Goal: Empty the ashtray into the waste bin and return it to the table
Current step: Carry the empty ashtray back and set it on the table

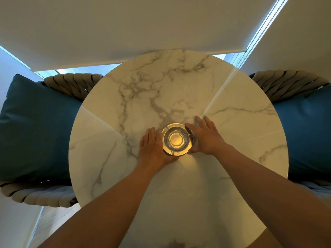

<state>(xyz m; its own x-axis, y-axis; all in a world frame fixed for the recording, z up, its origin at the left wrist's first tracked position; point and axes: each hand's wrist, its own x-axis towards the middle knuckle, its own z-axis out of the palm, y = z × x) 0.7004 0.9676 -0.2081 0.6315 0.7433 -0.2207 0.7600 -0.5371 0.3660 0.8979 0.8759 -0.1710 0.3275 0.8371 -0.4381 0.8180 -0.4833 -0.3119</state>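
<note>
A round clear glass ashtray (176, 139) sits near the middle of a round white marble table (232, 122). It glows yellowish and its bowl looks free of ash. My left hand (154, 149) cups its left side, thumb curled under the near rim. My right hand (204, 135) presses against its right side, fingers stretched out flat over the tabletop. Both hands touch the ashtray. No waste bin is in view.
Two woven rope chairs with teal cushions flank the table, one on the left (35, 126) and one on the right (304, 126). A lowered roller blind (143, 33) with a bead chain (265, 22) hangs behind the table. Pale wooden floor (53, 222) shows at the lower left.
</note>
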